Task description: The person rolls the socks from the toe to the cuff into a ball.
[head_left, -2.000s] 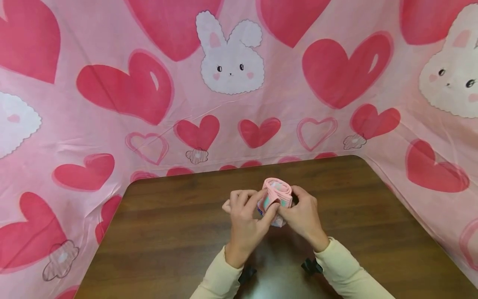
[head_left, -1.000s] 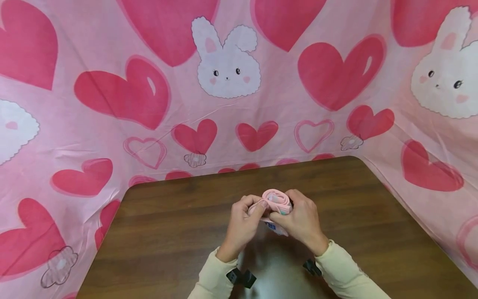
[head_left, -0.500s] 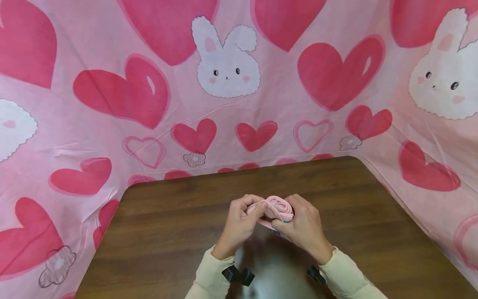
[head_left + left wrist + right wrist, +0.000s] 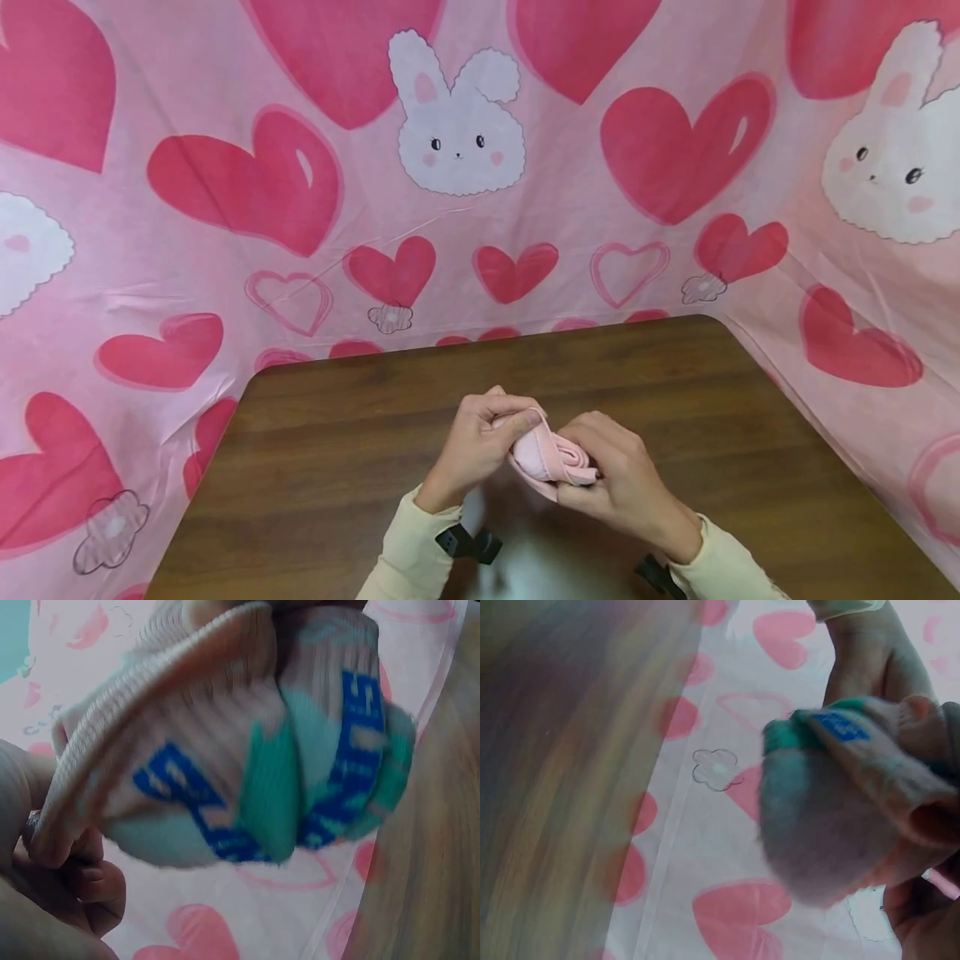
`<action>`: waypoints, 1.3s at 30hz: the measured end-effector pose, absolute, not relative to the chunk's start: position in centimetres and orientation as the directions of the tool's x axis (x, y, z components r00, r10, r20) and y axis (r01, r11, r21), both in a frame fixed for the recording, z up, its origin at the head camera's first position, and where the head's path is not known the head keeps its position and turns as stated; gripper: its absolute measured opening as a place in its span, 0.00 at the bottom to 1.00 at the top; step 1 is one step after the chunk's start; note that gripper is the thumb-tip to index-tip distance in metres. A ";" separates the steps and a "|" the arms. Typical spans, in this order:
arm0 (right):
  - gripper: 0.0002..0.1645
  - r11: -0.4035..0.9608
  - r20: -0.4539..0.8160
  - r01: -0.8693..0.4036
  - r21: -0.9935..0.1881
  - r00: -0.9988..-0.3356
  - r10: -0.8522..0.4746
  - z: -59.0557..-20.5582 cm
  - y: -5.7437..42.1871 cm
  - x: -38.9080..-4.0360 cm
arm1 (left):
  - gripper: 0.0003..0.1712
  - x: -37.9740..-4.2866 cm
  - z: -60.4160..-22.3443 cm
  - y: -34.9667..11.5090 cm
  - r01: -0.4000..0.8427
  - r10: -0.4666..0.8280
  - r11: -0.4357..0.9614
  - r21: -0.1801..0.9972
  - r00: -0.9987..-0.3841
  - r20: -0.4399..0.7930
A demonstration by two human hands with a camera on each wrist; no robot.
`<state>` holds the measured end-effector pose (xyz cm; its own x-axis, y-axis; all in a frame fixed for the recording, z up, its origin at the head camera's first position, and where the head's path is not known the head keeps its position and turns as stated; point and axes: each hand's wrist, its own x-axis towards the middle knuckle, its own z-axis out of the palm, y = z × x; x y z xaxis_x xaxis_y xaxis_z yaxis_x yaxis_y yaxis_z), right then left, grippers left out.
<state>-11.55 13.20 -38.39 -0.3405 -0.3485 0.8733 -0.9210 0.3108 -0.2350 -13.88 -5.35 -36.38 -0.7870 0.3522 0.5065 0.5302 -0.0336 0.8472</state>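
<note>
A rolled bundle of pink ribbed socks [image 4: 534, 457] is between my two hands, raised over the table. My left hand [image 4: 474, 446] pinches the cuff edge between thumb and fingers and holds it stretched around a pale, rounded part. On the other side my right hand [image 4: 626, 479] grips the coiled end, thumb beneath and fingers over it. In the left wrist view, blue lettering and a teal patch show on the socks [image 4: 217, 765], with the cuff pulled wide. The right wrist view shows a fuzzy, pale rounded end of the bundle [image 4: 821, 825].
The brown wooden table [image 4: 337, 475] spreads out beneath the hands. A pink cloth [image 4: 555, 200] printed with hearts and rabbits hangs behind and along both sides. Small black devices sit at the left wrist [image 4: 468, 543] and right wrist [image 4: 660, 575].
The bundle has come lower and closer to me and tipped to the right. My right hand has moved down and right, while the left pulled the cuff open over the pale part.
</note>
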 end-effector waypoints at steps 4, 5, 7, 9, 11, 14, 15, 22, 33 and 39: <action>0.19 0.112 0.901 -0.972 -0.206 -0.233 -0.365 -37.1 13.0 -11.0 | 0.06 -14.7 -38.1 -5.1 0.387 0.437 -0.201 0.900 -0.787 0.436; 0.18 0.077 0.908 -0.978 -0.194 -0.209 -0.364 -37.1 13.0 -10.9 | 0.07 -14.9 -38.6 -4.9 0.331 0.469 -0.241 0.912 -0.783 0.408; 0.16 0.048 0.918 -0.987 -0.156 -0.163 -0.362 -37.1 12.9 -10.9 | 0.09 -15.3 -39.6 -4.7 0.208 0.532 -0.293 0.933 -0.776 0.340; 0.16 0.053 0.922 -0.993 -0.108 -0.120 -0.368 -37.4 12.9 -11.1 | 0.12 -15.5 -40.0 -4.6 0.098 0.568 -0.323 0.941 -0.775 0.276; 0.18 0.079 0.914 -0.994 -0.081 -0.106 -0.392 -37.9 13.1 -11.2 | 0.13 -15.5 -40.3 -4.5 0.017 0.566 -0.341 0.940 -0.795 0.219; 0.21 0.177 0.881 -0.983 -0.057 -0.133 -0.455 -38.4 13.3 -11.2 | 0.11 -15.3 -40.2 -4.5 -0.121 0.555 -0.402 0.908 -0.821 0.136; 0.22 0.217 0.865 -0.976 -0.029 -0.133 -0.484 -38.5 13.4 -11.2 | 0.11 -15.2 -40.1 -4.5 -0.162 0.553 -0.424 0.891 -0.825 0.114; 0.23 0.387 0.786 -0.908 0.161 -0.119 -0.607 -38.2 13.2 -10.7 | 0.20 -14.7 -38.8 -4.6 -0.249 0.511 -0.481 0.840 -0.859 0.038; 0.26 0.547 0.766 -0.837 0.032 -0.331 -0.551 -39.5 12.4 -10.3 | 0.19 -14.0 -37.8 -4.3 -0.236 0.417 -0.518 0.822 -0.909 0.002; 0.26 0.611 0.806 -0.787 0.081 -0.309 -0.505 -39.3 11.5 -10.3 | 0.19 -13.6 -37.2 -5.0 -0.170 0.409 -0.534 0.828 -0.909 0.076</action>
<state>-10.33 11.47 -39.34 -0.3092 -0.5052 0.8057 -0.7871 0.6115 0.0814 -13.64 -4.99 -37.20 -0.9093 0.4091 0.0764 -0.1704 -0.5336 0.8284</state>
